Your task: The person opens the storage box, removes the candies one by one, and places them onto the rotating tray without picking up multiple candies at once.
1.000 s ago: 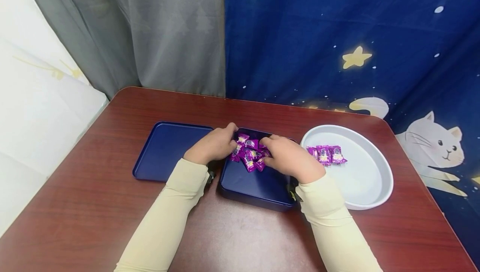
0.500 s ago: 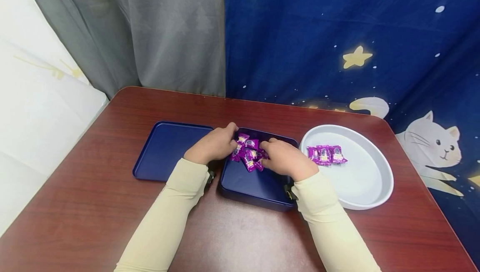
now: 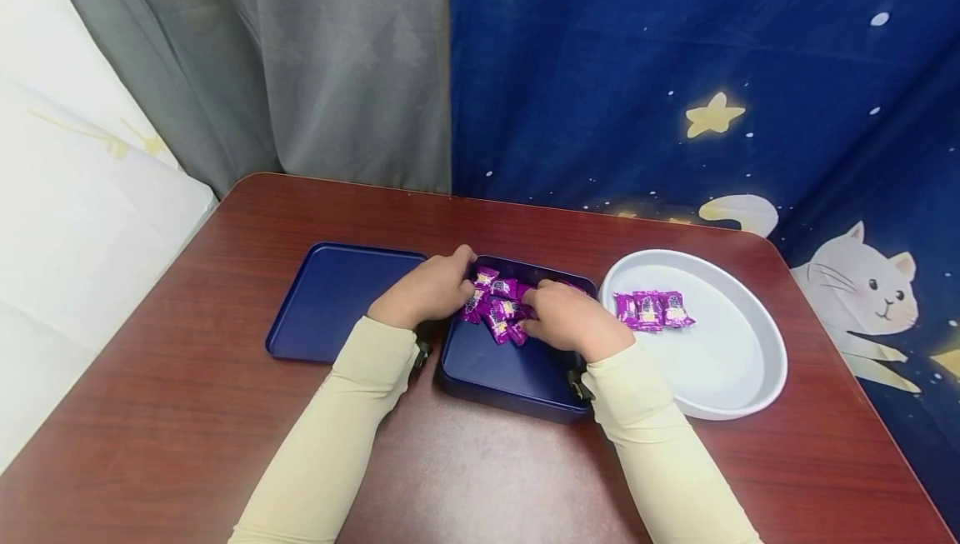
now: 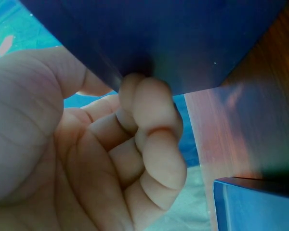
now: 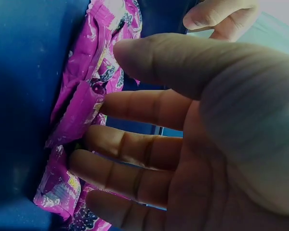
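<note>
1. Compared with half a second ago, the right hand (image 3: 573, 319) sits slightly lower, and a bit of purple shows beyond its knuckles, at the far side of the dark blue box (image 3: 510, 369). Against a second ago, it lies a little farther left.
2. The left hand (image 3: 426, 290) has kept its place at the box's far left corner, as have the white tray (image 3: 738, 373) and the flat blue lid (image 3: 322, 311).
3. The box holds a loose cluster of purple packets (image 3: 498, 311) toward its far side, with bare floor nearer the person.
4. The white tray, just right of the box, holds a short row of packets (image 3: 652, 311) lying side by side. The lid lies left of the box on the tabletop (image 3: 465, 477).
5. The two hands are apart. The left grips the box's wall; its own wrist view shows the fingers (image 4: 156, 106) curled against the outside, hidden in the head view.
6. The right wrist view shows the right hand's fingers nearly straight, tips touching the packets, and dark berries printed on the wrappers.
</note>
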### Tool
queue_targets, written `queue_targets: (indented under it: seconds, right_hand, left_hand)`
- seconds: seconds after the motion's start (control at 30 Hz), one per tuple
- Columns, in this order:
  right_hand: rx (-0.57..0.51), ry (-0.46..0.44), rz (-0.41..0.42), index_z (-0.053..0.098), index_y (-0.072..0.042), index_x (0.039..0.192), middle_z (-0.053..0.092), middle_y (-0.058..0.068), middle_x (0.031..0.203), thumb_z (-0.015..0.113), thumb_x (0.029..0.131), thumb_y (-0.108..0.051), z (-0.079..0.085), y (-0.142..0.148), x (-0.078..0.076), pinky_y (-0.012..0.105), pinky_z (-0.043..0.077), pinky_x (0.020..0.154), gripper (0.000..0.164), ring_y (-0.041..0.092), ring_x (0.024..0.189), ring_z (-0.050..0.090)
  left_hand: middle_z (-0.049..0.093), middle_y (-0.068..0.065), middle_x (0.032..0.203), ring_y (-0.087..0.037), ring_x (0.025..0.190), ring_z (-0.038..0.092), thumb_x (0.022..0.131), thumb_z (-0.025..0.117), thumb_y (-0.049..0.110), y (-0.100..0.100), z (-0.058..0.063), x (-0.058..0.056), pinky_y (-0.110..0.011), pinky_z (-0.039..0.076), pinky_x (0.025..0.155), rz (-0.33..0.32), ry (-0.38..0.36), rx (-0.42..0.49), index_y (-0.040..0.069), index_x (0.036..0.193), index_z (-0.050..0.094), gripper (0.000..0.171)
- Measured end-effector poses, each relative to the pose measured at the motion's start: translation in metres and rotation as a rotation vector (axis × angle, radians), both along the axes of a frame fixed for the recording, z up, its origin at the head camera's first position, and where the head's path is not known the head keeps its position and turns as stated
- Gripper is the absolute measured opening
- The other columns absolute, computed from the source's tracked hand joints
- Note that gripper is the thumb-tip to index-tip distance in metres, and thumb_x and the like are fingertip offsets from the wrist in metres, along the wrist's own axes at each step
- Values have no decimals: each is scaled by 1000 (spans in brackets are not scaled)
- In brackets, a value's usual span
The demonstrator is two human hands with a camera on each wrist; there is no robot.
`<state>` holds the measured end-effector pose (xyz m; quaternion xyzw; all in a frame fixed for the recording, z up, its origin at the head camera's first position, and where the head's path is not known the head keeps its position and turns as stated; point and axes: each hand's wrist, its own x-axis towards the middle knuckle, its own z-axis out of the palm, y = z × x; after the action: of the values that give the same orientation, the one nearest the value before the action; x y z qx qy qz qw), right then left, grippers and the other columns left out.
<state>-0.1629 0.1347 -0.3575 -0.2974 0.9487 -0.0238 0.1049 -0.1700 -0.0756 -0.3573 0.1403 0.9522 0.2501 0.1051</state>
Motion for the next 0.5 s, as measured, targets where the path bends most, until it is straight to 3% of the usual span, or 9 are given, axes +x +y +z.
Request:
queue_targets:
  seconds: [0.33,0.5]
  right_hand:
    - [-24,-8,12,67,-13,95,58,3,78,66,85,-27,0,0,0,38,47,71,17,19,75,50]
    - [-42,-20,11,64,-13,86,57,2,71,66,84,-18,0,1,0,35,45,65,6,19,68,49]
  left_hand:
    - [61,-10,91,-21,78,56,91,51,19,0,1,0,-39,49,77,11,-5,-1,9,131,40,42]
    - [60,-9,87,-21,77,56,91,51,19,0,1,1,-39,49,76,11,-9,0,8,131,40,42]
